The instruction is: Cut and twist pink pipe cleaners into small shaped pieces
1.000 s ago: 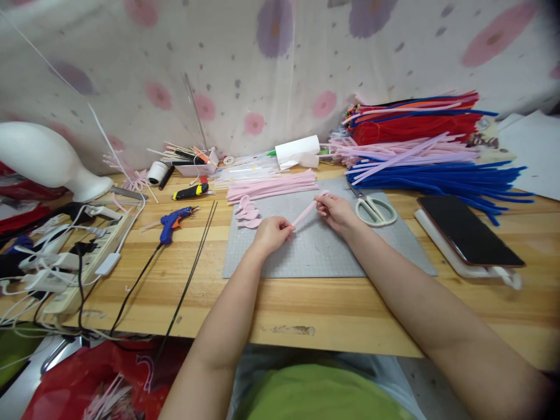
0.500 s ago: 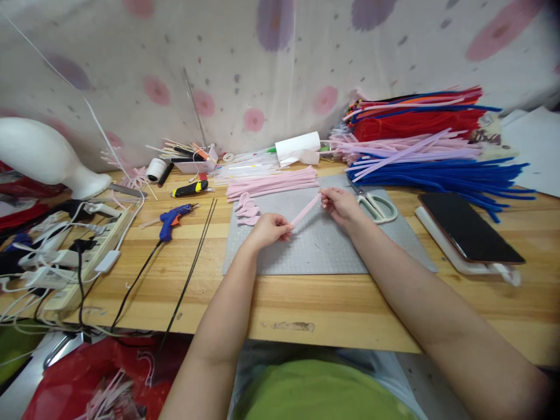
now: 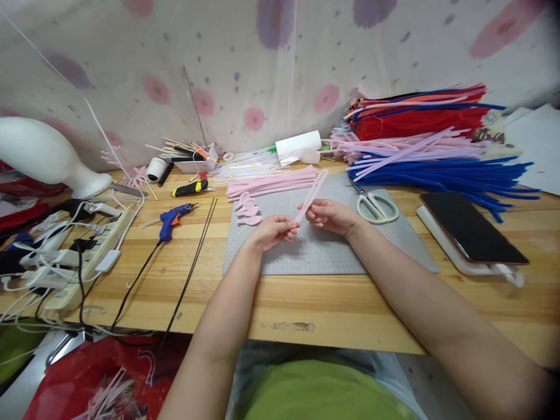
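A pink pipe cleaner point(image 3: 313, 192), bent double into a narrow loop, tilts up and to the right above the grey cutting mat point(image 3: 315, 256). Its lower end is pinched by my left hand point(image 3: 276, 231). My right hand point(image 3: 329, 216) is closed on its side a little higher up; the fingertips partly cover the strand. Several shaped pink pipe-cleaner pieces point(image 3: 248, 210) lie on the mat just left of my left hand. Behind the loop rests a row of straight pink pipe cleaners point(image 3: 271, 183). Scissors point(image 3: 376, 207) with pale handles lie right of my right hand.
Blue pipe cleaners point(image 3: 441, 178) and red ones point(image 3: 420, 123) are piled at the back right. A phone point(image 3: 472, 227) lies at the right. On the left are a blue glue gun point(image 3: 170, 221), a utility knife point(image 3: 189, 188), thin dark rods point(image 3: 192, 268) and a corded power strip point(image 3: 91, 256).
The pipe cleaner went from a straight stretch between my hands to a loop pointing up. My right hand came down and left, nearer my left hand.
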### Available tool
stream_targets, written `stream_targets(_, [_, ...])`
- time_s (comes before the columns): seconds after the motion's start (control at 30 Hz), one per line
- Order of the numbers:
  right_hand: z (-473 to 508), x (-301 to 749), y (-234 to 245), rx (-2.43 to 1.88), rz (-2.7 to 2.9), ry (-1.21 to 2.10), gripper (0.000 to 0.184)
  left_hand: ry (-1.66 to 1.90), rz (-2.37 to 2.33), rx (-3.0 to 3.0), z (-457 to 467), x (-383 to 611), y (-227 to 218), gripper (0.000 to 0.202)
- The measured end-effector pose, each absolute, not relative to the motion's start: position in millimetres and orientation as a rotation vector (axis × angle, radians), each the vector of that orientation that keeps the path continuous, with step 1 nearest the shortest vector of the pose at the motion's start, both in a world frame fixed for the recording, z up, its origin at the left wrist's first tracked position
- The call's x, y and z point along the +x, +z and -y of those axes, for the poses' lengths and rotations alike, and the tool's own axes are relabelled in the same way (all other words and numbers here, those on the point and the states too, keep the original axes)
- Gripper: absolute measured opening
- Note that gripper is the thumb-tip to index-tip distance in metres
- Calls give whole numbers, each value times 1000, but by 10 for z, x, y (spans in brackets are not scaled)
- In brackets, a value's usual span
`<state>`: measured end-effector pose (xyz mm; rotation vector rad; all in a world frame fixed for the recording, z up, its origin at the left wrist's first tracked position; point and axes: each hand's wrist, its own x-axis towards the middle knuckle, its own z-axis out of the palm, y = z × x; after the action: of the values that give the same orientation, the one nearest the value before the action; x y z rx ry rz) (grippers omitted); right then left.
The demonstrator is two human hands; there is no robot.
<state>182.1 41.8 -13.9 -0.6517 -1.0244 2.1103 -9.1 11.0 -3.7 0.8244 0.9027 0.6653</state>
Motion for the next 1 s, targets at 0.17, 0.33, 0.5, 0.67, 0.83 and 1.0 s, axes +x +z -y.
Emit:
stream_targets(0.17, [-377,1643,-153,-767,1045,2003,26,649,-876,763,-108,-74,-65,11])
stream_targets(0.33, [-506,1775,-165,-802,897,1838,27,630,-936,824,-120,-119,-65,9])
stream_targets(0.5, [-626,1936,-178,-797,833,1705,27,597,-980,877,-128,-183,-24,9])
stream_targets(0.67, [-618,1996,-141,-764,843,1724,27,554,-978,891,-127,-208,-21,8])
stream_targets(0.83, [-592,2042,-126,-717,789,1773,29,548,-969,886,-131,-226,-17,7])
stream_targets(1.0, [-603,2033,-129,-761,753,1733,25,529,-961,884,-136,-237,-28,11])
